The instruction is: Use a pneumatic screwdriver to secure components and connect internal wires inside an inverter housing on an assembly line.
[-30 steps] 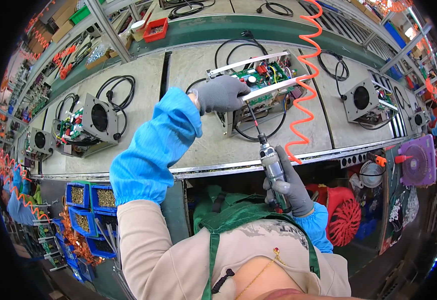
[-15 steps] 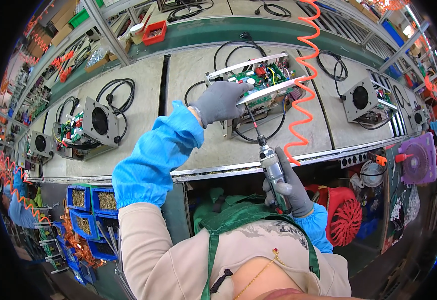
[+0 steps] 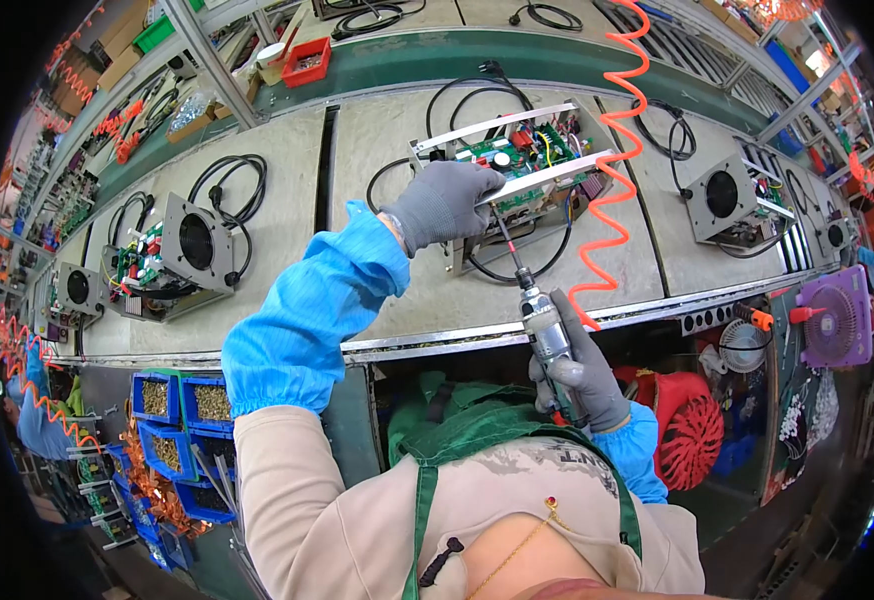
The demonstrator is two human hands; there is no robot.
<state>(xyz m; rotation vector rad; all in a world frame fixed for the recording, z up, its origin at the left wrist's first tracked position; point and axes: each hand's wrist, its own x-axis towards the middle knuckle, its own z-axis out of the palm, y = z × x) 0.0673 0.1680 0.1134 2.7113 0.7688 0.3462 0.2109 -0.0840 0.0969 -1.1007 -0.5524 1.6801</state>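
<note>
- Left side: open run of grey metal tabletop [image 3: 282,240] between the boxy grey unit with black round fan [image 3: 196,243] and the blue-sleeved left forearm [image 3: 307,315]; hand could pass.
- Front left corner of the open-framed grey unit with green circuit board [image 3: 545,145]: blocked by grey-gloved left hand [image 3: 447,205].
- Front middle: long thin screwdriver bit [image 3: 506,238] slants across, grey-gloved right hand [image 3: 589,372] below.
- Right end: orange coiled hose [image 3: 614,241] hangs across; bare tabletop strip beyond it.
- Behind: black cable loops [image 3: 433,118] in the way.
- Above the board: gap between two pale flat bars [image 3: 557,174].
</note>
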